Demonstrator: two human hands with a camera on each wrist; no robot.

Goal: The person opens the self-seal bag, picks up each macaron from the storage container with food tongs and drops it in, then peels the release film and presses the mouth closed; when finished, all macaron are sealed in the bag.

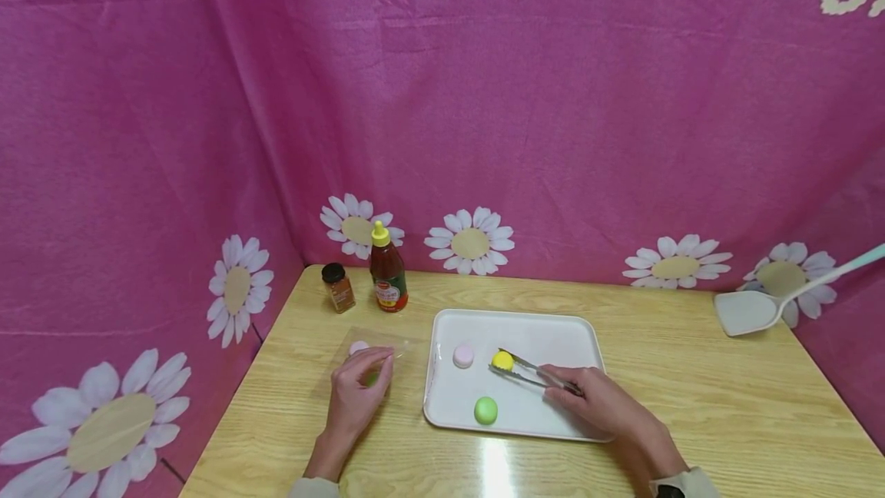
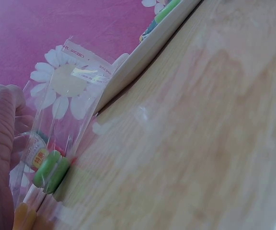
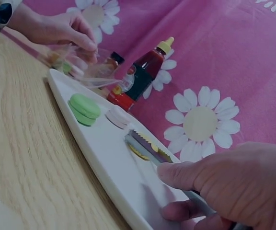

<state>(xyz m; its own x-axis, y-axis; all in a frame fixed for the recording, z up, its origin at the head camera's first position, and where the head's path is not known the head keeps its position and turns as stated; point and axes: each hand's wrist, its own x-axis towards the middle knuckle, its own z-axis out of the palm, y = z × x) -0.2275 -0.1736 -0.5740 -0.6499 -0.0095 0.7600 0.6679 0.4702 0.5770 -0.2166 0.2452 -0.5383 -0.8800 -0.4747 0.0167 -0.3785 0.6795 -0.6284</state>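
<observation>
My right hand [image 1: 604, 402] grips metal tongs [image 1: 520, 376] over the white tray [image 1: 553, 335]. Their tips stand on either side of a yellow macaron [image 1: 502, 361], which looks to be at the tray's surface. On the same tray lie a pink macaron [image 1: 463, 356] to the left and a green macaron [image 1: 486, 410] near the front edge. Left of the tray, my left hand [image 1: 354, 394] pinches a clear plastic bag [image 1: 401, 346]. Inside the bag show a green macaron [image 2: 51, 171], a pink macaron [image 1: 358, 346] and something orange [image 2: 24, 218], partly hidden.
Behind the bag stand a red sauce bottle [image 1: 389, 279] with a yellow cap and a small black-lidded spice jar [image 1: 340, 290]. A white spatula [image 1: 750, 312] reaches in at the table's right edge. Pink cloth walls [image 1: 553, 137] enclose the wooden table [image 1: 719, 398].
</observation>
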